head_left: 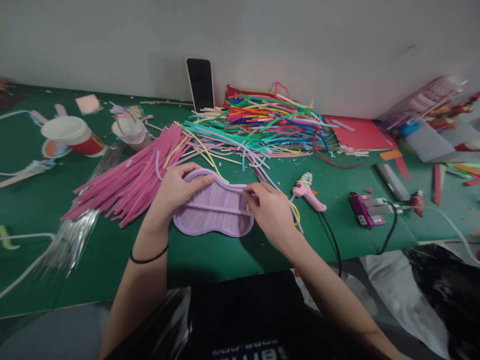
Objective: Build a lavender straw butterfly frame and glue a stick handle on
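A lilac peanut-shaped panel (pixel 217 210) built from pipe cleaners lies flat on the green table (pixel 210 255). My left hand (pixel 176 192) rests on its left end with the fingers curled over the upper rim. My right hand (pixel 268 207) pinches the panel's right edge between thumb and fingers. A black band circles my left wrist. A heap of pink pipe cleaners (pixel 131 182) lies just left of my left hand.
A pile of mixed coloured pipe cleaners (pixel 262 125) sits behind the panel, with a phone (pixel 200 84) leaning on the wall. A pink glue gun (pixel 308 192) and a purple tool (pixel 363 210) with cables lie to the right. Paper cups (pixel 73 135) stand at left.
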`<action>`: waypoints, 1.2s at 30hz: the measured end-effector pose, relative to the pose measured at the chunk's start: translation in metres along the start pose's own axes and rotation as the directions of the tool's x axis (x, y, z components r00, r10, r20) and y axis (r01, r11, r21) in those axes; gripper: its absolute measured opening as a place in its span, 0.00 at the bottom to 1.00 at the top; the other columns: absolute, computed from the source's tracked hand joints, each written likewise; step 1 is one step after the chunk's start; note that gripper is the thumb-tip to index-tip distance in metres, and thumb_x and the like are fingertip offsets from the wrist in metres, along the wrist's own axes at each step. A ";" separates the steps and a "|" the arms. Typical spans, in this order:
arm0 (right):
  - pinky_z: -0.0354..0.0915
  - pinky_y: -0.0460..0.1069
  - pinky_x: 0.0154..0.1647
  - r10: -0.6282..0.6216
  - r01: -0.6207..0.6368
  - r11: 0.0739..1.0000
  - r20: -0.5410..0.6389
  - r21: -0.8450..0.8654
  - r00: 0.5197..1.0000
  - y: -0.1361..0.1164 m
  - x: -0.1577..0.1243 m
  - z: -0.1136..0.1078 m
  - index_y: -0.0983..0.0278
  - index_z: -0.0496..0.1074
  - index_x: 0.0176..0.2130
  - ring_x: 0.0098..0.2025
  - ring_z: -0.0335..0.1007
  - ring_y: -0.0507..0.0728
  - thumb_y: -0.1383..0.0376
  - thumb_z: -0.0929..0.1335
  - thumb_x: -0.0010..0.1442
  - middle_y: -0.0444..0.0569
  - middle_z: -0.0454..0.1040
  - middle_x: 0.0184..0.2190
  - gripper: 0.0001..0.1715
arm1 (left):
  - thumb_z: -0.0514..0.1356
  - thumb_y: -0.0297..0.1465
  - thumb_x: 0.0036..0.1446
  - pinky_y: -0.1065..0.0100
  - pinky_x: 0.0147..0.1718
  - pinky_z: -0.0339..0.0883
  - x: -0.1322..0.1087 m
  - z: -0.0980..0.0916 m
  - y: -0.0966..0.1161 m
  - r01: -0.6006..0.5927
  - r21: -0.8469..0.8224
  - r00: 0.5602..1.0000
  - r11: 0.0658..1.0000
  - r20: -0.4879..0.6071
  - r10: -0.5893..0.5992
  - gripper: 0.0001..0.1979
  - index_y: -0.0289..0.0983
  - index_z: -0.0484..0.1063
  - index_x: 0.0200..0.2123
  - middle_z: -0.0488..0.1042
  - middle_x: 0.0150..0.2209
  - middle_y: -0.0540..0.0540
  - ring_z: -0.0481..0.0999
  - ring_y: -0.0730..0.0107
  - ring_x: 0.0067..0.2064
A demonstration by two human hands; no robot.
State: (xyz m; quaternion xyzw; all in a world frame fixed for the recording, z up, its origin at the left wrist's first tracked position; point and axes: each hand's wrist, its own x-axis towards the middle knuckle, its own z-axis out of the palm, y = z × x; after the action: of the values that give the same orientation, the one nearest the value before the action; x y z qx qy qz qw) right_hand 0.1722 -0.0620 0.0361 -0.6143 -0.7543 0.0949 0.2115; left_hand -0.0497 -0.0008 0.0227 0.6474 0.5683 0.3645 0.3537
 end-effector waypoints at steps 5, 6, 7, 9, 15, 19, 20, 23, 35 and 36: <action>0.64 0.49 0.38 -0.009 0.009 1.000 -0.019 -0.008 1.000 0.003 0.007 -0.001 0.66 0.75 0.39 0.38 0.74 0.57 0.70 0.67 0.66 0.51 0.79 0.38 0.06 | 0.69 0.46 0.48 0.69 0.34 0.66 0.001 -0.001 -0.001 0.004 0.006 1.000 1.000 0.013 -0.004 0.16 0.40 0.78 0.31 0.78 0.31 0.49 0.75 0.64 0.35; 0.64 0.49 0.38 -0.011 0.011 1.000 -0.019 -0.009 1.000 0.003 0.008 -0.001 0.65 0.75 0.39 0.37 0.74 0.56 0.70 0.67 0.66 0.51 0.79 0.38 0.06 | 0.69 0.46 0.48 0.69 0.35 0.66 0.000 -0.001 -0.001 0.006 0.005 1.000 1.000 0.014 -0.006 0.16 0.40 0.78 0.31 0.79 0.31 0.49 0.75 0.63 0.35; 0.63 0.49 0.38 -0.012 0.012 1.000 -0.018 -0.010 1.000 0.003 0.009 -0.001 0.65 0.75 0.39 0.37 0.74 0.56 0.70 0.67 0.66 0.51 0.79 0.38 0.06 | 0.68 0.47 0.49 0.68 0.35 0.67 0.000 -0.001 0.000 0.010 0.001 1.000 1.000 0.017 -0.010 0.16 0.40 0.78 0.32 0.79 0.32 0.49 0.76 0.63 0.36; 0.63 0.49 0.38 -0.013 0.013 1.000 -0.013 -0.012 1.000 0.002 0.009 -0.001 0.65 0.75 0.39 0.37 0.74 0.56 0.69 0.67 0.66 0.51 0.78 0.38 0.06 | 0.67 0.47 0.51 0.68 0.37 0.67 -0.001 -0.003 0.002 0.013 -0.015 0.999 1.000 0.037 -0.012 0.17 0.40 0.79 0.34 0.80 0.34 0.48 0.77 0.61 0.38; 0.63 0.48 0.37 -0.047 0.047 0.999 0.032 -0.019 0.998 -0.003 0.004 0.001 0.64 0.74 0.40 0.37 0.73 0.55 0.68 0.65 0.68 0.51 0.77 0.39 0.08 | 0.64 0.49 0.53 0.68 0.40 0.67 0.004 -0.018 0.011 -0.049 0.108 0.971 0.993 0.240 0.022 0.18 0.42 0.81 0.36 0.81 0.39 0.46 0.78 0.58 0.42; 0.63 0.49 0.37 -0.069 0.071 0.996 0.063 -0.044 0.996 -0.008 0.001 0.004 0.65 0.74 0.41 0.38 0.74 0.56 0.67 0.63 0.69 0.51 0.77 0.40 0.10 | 0.65 0.48 0.50 0.69 0.32 0.65 0.015 -0.025 0.017 -0.111 0.264 0.907 0.958 0.421 -0.011 0.15 0.44 0.80 0.32 0.80 0.33 0.49 0.77 0.61 0.35; 0.63 0.49 0.36 -0.071 0.075 0.996 0.071 -0.054 0.995 -0.008 0.001 0.005 0.65 0.74 0.41 0.38 0.74 0.57 0.67 0.63 0.69 0.51 0.77 0.40 0.10 | 0.65 0.48 0.50 0.69 0.32 0.64 0.018 -0.025 0.018 -0.130 0.271 0.885 0.954 0.465 -0.011 0.15 0.44 0.80 0.31 0.80 0.33 0.49 0.77 0.62 0.35; 0.61 0.49 0.34 -0.076 0.083 0.993 0.093 -0.079 0.993 -0.010 0.002 0.006 0.64 0.74 0.42 0.37 0.74 0.57 0.67 0.63 0.70 0.51 0.77 0.40 0.11 | 0.64 0.45 0.51 0.70 0.33 0.65 0.027 -0.020 0.018 -0.178 0.204 0.784 0.963 0.621 0.014 0.12 0.45 0.81 0.30 0.81 0.32 0.50 0.78 0.62 0.35; 0.63 0.48 0.34 -0.040 0.040 0.999 -0.030 -0.016 0.999 0.007 0.002 -0.013 0.62 0.79 0.39 0.33 0.74 0.54 0.65 0.68 0.67 0.47 0.80 0.35 0.08 | 0.68 0.45 0.45 0.68 0.36 0.69 0.017 -0.024 0.003 0.009 0.119 0.897 0.993 0.437 -0.061 0.12 0.44 0.83 0.27 0.82 0.30 0.47 0.79 0.60 0.35; 0.65 0.47 0.35 -0.065 0.067 0.997 -0.066 0.026 0.996 0.007 0.002 -0.014 0.62 0.79 0.39 0.34 0.75 0.53 0.65 0.67 0.67 0.48 0.80 0.35 0.09 | 0.68 0.46 0.45 0.68 0.34 0.69 0.014 -0.030 0.005 0.018 0.112 0.906 0.994 0.419 -0.064 0.12 0.44 0.83 0.27 0.82 0.30 0.47 0.78 0.60 0.34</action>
State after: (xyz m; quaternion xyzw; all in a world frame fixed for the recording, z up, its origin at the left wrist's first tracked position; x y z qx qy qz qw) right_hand 0.1839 -0.0603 0.0460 -0.5889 -0.7653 0.0784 0.2478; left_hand -0.0720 0.0143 0.0425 0.7165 0.5102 0.1780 0.4411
